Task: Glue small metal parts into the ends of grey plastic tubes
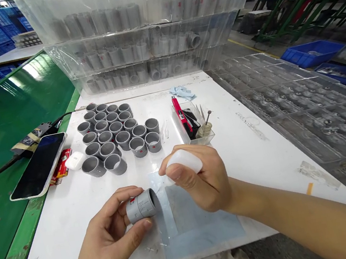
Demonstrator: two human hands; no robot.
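My left hand (pixel 111 237) is closed around a grey plastic pipe coupling (pixel 142 205), held on its side with its open end facing right. My right hand (pixel 201 182) grips a small white squeeze bottle (pixel 185 160), its tip pointing down-left toward the coupling's open end. Both hands hover over a pale blue sheet (pixel 196 227) lying on the white table (pixel 262 150). A cluster of several upright grey couplings (pixel 115 132) stands further back on the table.
A phone (pixel 38 165), white earbud case (pixel 74 160) and red packet (pixel 61 166) lie at the left edge. A small clear box (pixel 191 122) holds a red pen and tools. Stacked clear trays (pixel 143 32) of couplings stand behind; clear trays (pixel 306 111) lie to the right. A green surface (pixel 9 126) lies left.
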